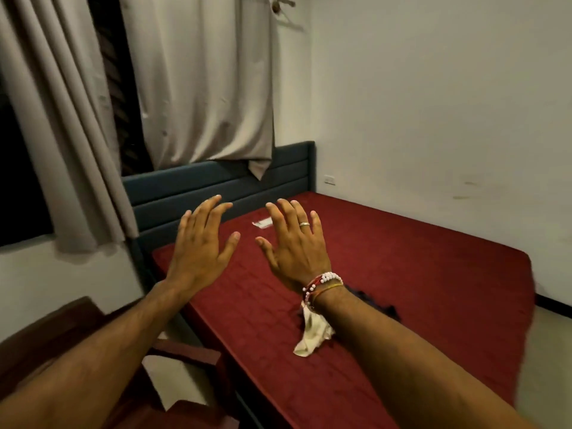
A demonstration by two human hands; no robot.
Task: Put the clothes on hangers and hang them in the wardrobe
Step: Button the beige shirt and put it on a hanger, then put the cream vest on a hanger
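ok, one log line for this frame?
left hand: open, empty | right hand: open, empty | crumpled cream cloth: lying on dark red mattress, not on hanger

12 o'clock: headboard (216, 184) and curtain (201, 88) close the far side.
2 to 4 o'clock: open stretch of red mattress (418, 258), running to the wall (433, 103).
5 o'clock: cream cloth (312, 334) and dark garment (388, 311) lie there.
7 o'clock: wooden furniture (192, 356) just beside the bed.

A home bedroom; red bed (402, 274), padded headboard (216, 181), curtains (201, 88)
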